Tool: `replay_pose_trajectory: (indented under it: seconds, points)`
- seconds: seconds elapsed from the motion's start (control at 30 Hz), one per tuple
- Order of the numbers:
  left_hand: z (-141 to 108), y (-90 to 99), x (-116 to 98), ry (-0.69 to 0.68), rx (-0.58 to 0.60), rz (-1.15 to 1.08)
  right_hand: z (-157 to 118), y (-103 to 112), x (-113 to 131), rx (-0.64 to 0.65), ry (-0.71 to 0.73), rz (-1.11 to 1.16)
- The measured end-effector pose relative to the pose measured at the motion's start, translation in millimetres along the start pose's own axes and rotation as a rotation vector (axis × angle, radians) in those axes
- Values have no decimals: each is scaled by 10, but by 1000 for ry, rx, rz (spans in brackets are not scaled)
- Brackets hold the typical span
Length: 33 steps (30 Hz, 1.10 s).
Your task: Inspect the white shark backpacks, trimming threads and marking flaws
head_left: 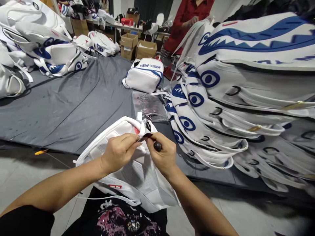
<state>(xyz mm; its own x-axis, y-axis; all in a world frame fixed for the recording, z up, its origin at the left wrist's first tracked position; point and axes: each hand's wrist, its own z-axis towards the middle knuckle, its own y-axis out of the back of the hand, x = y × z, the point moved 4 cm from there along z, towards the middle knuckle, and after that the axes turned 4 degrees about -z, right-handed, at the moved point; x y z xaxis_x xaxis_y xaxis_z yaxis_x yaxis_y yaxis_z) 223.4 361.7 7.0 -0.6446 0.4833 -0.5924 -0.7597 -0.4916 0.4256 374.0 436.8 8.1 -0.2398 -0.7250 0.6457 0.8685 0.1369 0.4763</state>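
A white backpack (145,170) leans against the table edge in front of me, its back panel and straps towards me. At its top my left hand (120,152) is closed, pinching the edge of a small dark piece (147,135) beside the white top loop (142,127). My right hand (163,154) is closed around a tool whose dark rounded handle end (157,146) sticks out of the fist; the tool's tip is hidden. Its thumb and finger also meet at the dark piece. A clear plastic bag (149,106) with printing lies just beyond.
White-and-blue backpacks (209,78) are piled high at the right, and more bags (49,42) at the left. A small white bag reading NEW YORK (144,78) sits on the grey-covered table (73,108). Behind are cardboard boxes (146,49) and a person in red (183,24).
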Motion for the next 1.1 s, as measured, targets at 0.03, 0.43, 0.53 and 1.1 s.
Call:
replay_pose_trajectory:
  seconds: [0.03,0.43,0.53,1.1]
  points:
    - [-30,8,1,2,-33,-12,3,-24,-7,50,-55,71]
    - [-458,427,535,104,58,436,153,-85,-224,190,16,-259]
    - [-566,415,648,91,136,434,141,-308,-261,466,-66,-351]
    - [-659,386,673,29,27,407,136,-838,-47,1007,16,-778]
